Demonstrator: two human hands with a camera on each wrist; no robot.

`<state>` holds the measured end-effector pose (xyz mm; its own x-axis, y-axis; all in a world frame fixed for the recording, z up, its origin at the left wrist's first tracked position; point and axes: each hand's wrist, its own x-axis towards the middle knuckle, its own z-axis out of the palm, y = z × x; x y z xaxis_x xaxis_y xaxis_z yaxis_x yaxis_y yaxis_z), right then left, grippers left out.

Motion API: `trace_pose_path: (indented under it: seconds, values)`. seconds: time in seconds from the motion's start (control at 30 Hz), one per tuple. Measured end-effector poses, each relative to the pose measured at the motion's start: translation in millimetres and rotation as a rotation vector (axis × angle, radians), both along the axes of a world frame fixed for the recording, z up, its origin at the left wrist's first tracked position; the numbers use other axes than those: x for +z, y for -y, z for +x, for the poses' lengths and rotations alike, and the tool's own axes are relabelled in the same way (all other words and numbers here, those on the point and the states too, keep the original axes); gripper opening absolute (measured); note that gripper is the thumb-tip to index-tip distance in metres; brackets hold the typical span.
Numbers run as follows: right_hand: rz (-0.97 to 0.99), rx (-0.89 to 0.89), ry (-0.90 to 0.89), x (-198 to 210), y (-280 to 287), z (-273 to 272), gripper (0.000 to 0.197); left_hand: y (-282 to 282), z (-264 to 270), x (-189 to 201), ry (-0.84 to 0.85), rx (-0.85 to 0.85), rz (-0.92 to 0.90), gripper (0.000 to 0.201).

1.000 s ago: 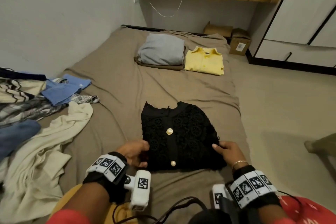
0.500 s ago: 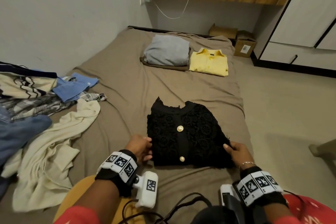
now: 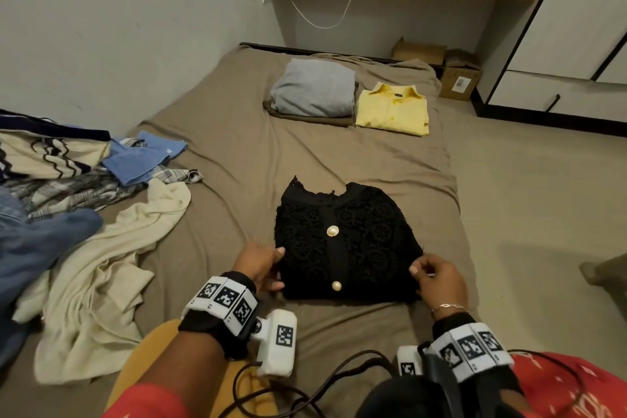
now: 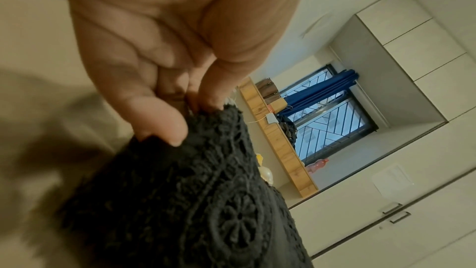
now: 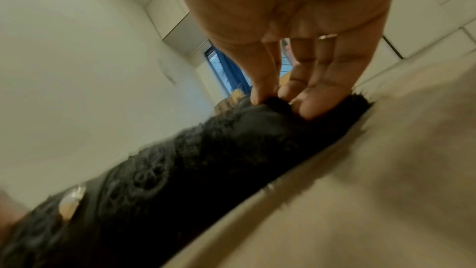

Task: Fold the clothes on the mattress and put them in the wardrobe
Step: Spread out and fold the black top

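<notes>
A folded black lace top [image 3: 346, 241] with pearl buttons lies on the brown mattress [image 3: 237, 146], close in front of me. My left hand [image 3: 276, 268] pinches its left edge between thumb and fingers; the left wrist view shows the thumb [image 4: 159, 121] pressed on the lace [image 4: 195, 201]. My right hand [image 3: 420, 278] pinches the top's right edge. In the right wrist view its fingertips [image 5: 306, 107] close on a small bunch of the black fabric [image 5: 206, 150]. The top still rests flat on the mattress.
A grey folded garment [image 3: 314, 88] on a brown one and a folded yellow shirt [image 3: 392, 110] lie at the mattress's far end. Unfolded clothes [image 3: 68, 180] and a cream garment [image 3: 101, 282] are heaped at left. The white wardrobe [image 3: 576, 27] stands far right, cardboard boxes [image 3: 458, 75] beside it.
Both hands have moved slightly up the top's sides. The right hand's fingers have curled from lying on the cloth to pinching its edge. The top has stayed in place.
</notes>
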<state>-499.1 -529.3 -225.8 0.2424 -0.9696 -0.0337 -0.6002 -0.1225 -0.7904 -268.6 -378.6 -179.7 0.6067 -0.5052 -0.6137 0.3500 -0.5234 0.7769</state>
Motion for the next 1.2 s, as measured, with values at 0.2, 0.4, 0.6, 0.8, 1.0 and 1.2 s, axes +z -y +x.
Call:
trace_pose_path:
  seconds: [0.2, 0.4, 0.6, 0.8, 1.0, 1.2]
  values:
    - [0.259, -0.050, 0.545, -6, -3, -7, 0.033, -1, 8, -12, 0.046, 0.137, 0.058, 0.016]
    - [0.351, -0.075, 0.570, -29, 2, -4, 0.030, 1, 12, -26, 0.001, 0.111, 0.087, 0.008]
    - [0.226, -0.018, 0.475, -4, 32, -1, 0.025, 17, 32, -20, -0.028, 0.160, -0.124, 0.033]
    - [0.198, 0.065, 0.322, 33, 79, 45, 0.028, 56, 54, -4, 0.037, 0.033, -0.135, 0.022]
    - [0.206, 0.276, 0.021, 29, 103, 78, 0.017, 72, 71, -7, -0.048, -0.100, -0.036, 0.030]
    - [0.170, 0.304, 0.087, 27, 104, 80, 0.013, 72, 75, -14, -0.043, -0.198, -0.015, 0.027]
